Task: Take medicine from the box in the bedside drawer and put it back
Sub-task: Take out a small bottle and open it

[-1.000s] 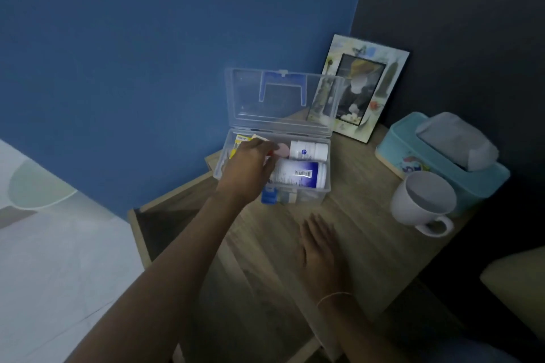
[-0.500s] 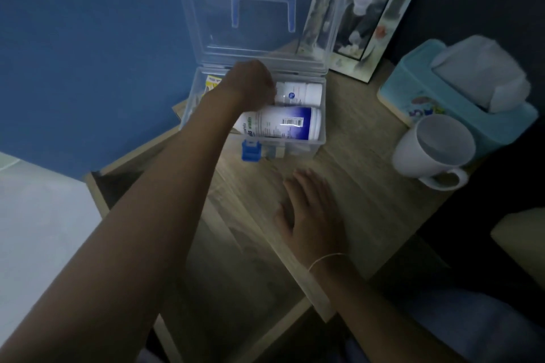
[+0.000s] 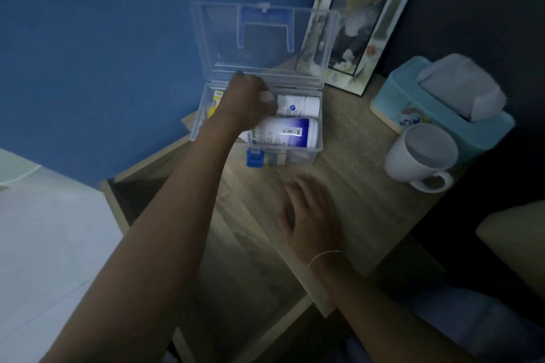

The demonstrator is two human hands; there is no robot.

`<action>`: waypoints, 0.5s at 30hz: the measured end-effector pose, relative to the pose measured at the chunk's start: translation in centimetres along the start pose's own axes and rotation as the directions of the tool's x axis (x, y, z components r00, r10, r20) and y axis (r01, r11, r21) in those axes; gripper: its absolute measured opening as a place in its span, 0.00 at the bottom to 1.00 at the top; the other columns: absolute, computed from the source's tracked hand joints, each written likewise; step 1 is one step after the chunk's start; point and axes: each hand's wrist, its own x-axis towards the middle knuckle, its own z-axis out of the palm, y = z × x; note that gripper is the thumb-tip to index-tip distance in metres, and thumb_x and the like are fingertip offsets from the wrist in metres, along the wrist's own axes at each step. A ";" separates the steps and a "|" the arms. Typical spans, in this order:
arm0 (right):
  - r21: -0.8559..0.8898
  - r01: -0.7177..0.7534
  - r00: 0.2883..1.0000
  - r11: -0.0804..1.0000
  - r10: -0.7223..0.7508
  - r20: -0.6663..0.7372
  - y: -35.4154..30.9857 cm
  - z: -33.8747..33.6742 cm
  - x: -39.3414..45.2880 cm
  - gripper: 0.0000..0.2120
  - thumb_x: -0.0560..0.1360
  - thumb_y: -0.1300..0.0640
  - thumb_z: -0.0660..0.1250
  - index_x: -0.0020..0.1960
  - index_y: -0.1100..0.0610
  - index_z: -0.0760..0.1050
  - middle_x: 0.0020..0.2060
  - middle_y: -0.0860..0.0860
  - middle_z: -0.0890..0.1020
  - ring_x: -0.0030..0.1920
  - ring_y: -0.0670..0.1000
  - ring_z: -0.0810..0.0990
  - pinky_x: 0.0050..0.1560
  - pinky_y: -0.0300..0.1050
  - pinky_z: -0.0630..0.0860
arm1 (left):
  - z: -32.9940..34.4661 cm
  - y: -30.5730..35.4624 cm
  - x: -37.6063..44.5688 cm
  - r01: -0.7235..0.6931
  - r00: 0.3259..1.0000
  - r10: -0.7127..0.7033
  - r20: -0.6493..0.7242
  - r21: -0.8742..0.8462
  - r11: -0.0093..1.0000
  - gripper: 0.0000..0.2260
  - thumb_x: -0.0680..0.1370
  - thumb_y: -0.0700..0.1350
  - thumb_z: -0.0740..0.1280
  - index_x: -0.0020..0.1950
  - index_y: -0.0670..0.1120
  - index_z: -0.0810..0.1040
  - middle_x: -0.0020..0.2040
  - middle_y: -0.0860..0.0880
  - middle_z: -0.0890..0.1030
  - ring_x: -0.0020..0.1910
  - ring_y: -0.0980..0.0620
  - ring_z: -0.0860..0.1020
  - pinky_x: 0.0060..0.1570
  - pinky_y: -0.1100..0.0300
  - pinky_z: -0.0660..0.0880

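Observation:
A clear plastic medicine box [image 3: 298,156] stands on the wooden bedside table [image 3: 348,186] with its lid [image 3: 265,38] upright. Inside lie a small white bottle [image 3: 300,105] and, in front of it, a larger white and blue bottle [image 3: 286,132]. A yellow pack [image 3: 216,97] shows at the box's left end. My left hand [image 3: 246,100] is down in the box, with curled fingers hidden and the thumb at the small bottle's left end. I cannot see what it grips. My right hand [image 3: 312,212] lies flat on the table in front of the box.
A white mug [image 3: 421,156] stands right of the box, with a teal tissue box [image 3: 413,103] behind it. A photo frame [image 3: 362,23] leans on the dark wall. The open drawer [image 3: 132,186] shows at the left below the tabletop. A blue wall is behind.
My left hand has moved from the box's front left toward its back, beside the small bottle. My right hand stays flat on the table. The view has shifted closer.

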 end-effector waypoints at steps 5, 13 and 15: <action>0.033 -0.018 1.000 0.999 0.018 -0.006 0.1 0.0 0.2 0.18 0.76 0.48 0.61 0.62 0.55 0.73 0.64 0.55 0.77 0.68 0.55 0.70 0.66 0.56 0.70 | -2.1 1.5 -4.8 -0.090 0.984 0.077 -0.161 -0.075 0.993 0.15 0.72 0.41 0.68 0.59 0.41 0.78 0.55 0.36 0.75 0.52 0.41 0.77 0.55 0.59 0.71; 0.083 -0.073 0.983 0.994 0.058 0.174 -0.6 -2.6 0.2 0.19 0.75 0.54 0.64 0.65 0.55 0.73 0.68 0.53 0.73 0.70 0.55 0.67 0.69 0.53 0.67 | -1.3 2.3 -17.0 -0.119 0.987 0.094 -0.128 -0.203 0.972 0.15 0.72 0.41 0.69 0.58 0.44 0.78 0.54 0.44 0.77 0.47 0.47 0.79 0.53 0.49 0.78; 0.344 -0.257 0.949 0.903 0.168 0.266 -1.6 -4.4 0.8 0.15 0.75 0.61 0.65 0.60 0.59 0.77 0.63 0.56 0.77 0.66 0.56 0.72 0.67 0.50 0.69 | -1.5 2.3 -19.2 -0.118 0.986 0.088 -0.142 -0.226 0.967 0.14 0.72 0.41 0.70 0.57 0.46 0.79 0.54 0.45 0.77 0.46 0.48 0.80 0.53 0.51 0.79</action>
